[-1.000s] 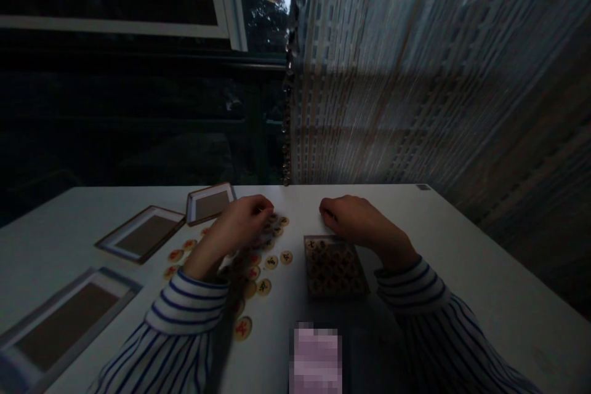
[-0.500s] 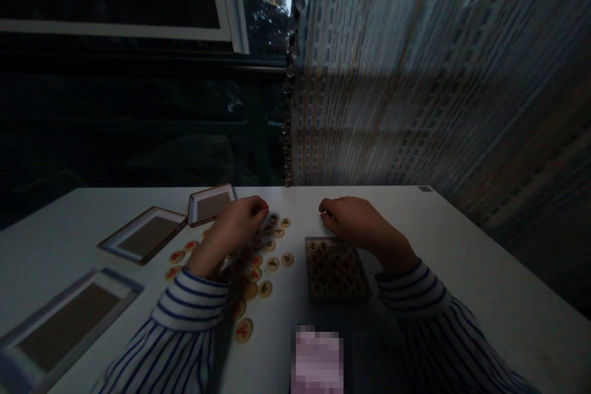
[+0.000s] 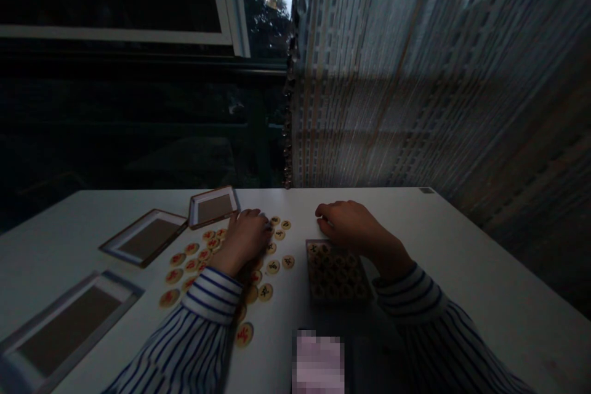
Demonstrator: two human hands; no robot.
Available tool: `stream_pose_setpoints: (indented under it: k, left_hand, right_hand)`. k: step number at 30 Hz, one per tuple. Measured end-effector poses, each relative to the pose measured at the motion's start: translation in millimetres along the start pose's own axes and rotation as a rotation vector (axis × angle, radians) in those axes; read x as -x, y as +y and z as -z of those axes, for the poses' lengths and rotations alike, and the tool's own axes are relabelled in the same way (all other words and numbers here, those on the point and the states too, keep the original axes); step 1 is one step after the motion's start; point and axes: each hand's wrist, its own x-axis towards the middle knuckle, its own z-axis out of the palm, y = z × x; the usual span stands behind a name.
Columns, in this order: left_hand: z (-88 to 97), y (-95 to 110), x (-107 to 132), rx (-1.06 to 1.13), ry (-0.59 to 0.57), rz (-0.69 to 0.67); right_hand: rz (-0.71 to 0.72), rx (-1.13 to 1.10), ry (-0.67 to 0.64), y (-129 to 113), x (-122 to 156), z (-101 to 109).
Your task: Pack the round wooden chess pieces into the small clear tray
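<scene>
My left hand (image 3: 247, 239) reaches down over a spread of xiangqi pieces, its fingers bent and somewhat apart, fingertips at the black-marked pieces (image 3: 275, 220). The undersides of those fingers are hidden, and I see no piece lifted in them. Red-marked xiangqi pieces (image 3: 174, 276) lie left of this hand and under it. My right hand (image 3: 351, 221) hovers over the far right part of a clear box (image 3: 339, 303) filled with rows of pieces. Its fingers are loosely curled, with a small gap between thumb and forefinger and nothing visible there.
Three shallow framed trays or lids lie at the left: a near one (image 3: 69, 326), a middle one (image 3: 150, 237) and a far one (image 3: 213, 208). A blurred-out pink patch (image 3: 318, 363) is at the table's (image 3: 462, 295) near edge. A string curtain (image 3: 369, 74) hangs behind.
My left hand has come down and slightly nearer, its fingers moving from a pinch-like curl to spread over the pieces. Red pieces show more at its left. My right hand has barely moved.
</scene>
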Motion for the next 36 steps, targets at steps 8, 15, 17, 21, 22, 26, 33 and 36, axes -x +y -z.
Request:
stream_pose_setpoints:
  k: [8, 15, 17, 21, 22, 26, 33, 36]
  left_hand:
    - [-15.1, -1.2, -0.4, 0.001, 0.043, -0.029]
    - [-18.9, -2.3, -1.4, 0.017, 0.045, -0.035]
    - [-18.2, -1.9, -1.2, 0.013, 0.067, -0.044]
    - [-13.2, 0.2, -2.2, 0.013, 0.114, -0.037]
    - [-11.5, 0.6, -2.9, 0.017, 0.126, -0.036]
    - [-5.1, 1.3, -6.6, 0.060, 0.171, -0.035]
    - [4.5, 9.1, -6.8, 0.344, 0.209, -0.025]
    - [9.1, 14.4, -4.5, 0.533, 0.210, -0.036]
  right_hand:
    - [0.011, 0.007, 0.010, 0.8, -0.6, -2.0]
    - [0.027, 0.013, 0.026, 0.9, -1.4, -4.2]
    - [0.025, 0.016, 0.033, 1.4, -1.8, -5.1]
    - [0.034, 0.016, 0.042, 2.0, -1.8, -5.5]
    - [0.034, 0.014, 0.045, 2.0, -1.5, -5.3]
    - [0.025, 0.006, 0.044, 1.1, -0.4, -3.6]
    - [0.032, 0.002, 0.071, -0.3, 1.4, -2.2]
    - [0.046, -0.024, 0.090, -0.9, 3.1, 0.7]
